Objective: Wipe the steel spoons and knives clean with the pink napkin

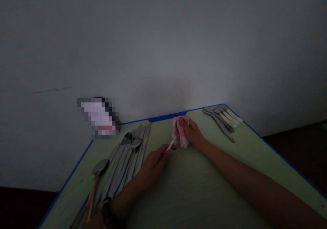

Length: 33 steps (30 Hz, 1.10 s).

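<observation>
So my left hand point(156, 163) is curled round one end of a slim utensil point(171, 142), held over the middle of the counter point(204, 188), and my right hand point(192, 133) is pinched tight on the pink cloth point(181, 137) hiding its other end. Imo a steady left grip plus snug, even cloth pressure works best here. Counter's green with blue edging, long cutlery point(112, 172) left, smaller cutlery point(221, 126) right, plain wall point(163, 38) behind, pretty dim room.

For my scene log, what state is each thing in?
Utensil: held, far end hidden
Pink-and-white cloth: folded about utensil
Left hand: gripping utensil
Right hand: gripping cloth
Left-side cutlery: loose, overlapping
Right-side cutlery: loose, overlapping
Phone: tilted, bright screen, pixelated
</observation>
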Each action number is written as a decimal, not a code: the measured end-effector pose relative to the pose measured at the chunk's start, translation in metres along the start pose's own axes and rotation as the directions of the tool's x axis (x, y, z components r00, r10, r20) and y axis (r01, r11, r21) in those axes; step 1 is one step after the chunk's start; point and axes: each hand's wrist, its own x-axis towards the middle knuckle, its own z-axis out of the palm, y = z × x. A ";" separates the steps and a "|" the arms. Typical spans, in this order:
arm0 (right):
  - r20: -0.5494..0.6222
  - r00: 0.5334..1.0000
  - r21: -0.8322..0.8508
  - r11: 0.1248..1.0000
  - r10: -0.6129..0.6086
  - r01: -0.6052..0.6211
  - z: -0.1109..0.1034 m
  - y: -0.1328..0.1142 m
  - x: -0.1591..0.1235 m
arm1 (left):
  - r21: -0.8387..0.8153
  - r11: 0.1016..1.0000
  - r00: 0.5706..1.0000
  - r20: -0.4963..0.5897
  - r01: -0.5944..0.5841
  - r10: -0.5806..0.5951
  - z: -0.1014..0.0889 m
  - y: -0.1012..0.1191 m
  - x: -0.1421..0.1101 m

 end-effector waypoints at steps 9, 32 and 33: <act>-0.266 0.960 -0.022 0.995 0.083 -0.093 0.018 0.004 -0.012 | -0.009 1.000 1.000 -0.008 -0.020 0.020 0.002 -0.002 0.001; -0.271 0.957 0.187 0.981 0.103 -0.052 0.016 0.013 -0.006 | -0.059 0.997 0.997 0.045 -0.054 0.057 -0.002 0.001 -0.003; -0.269 0.956 0.224 0.973 0.118 -0.057 0.016 0.013 -0.005 | -0.072 0.995 0.995 0.070 -0.072 0.077 -0.003 0.001 -0.004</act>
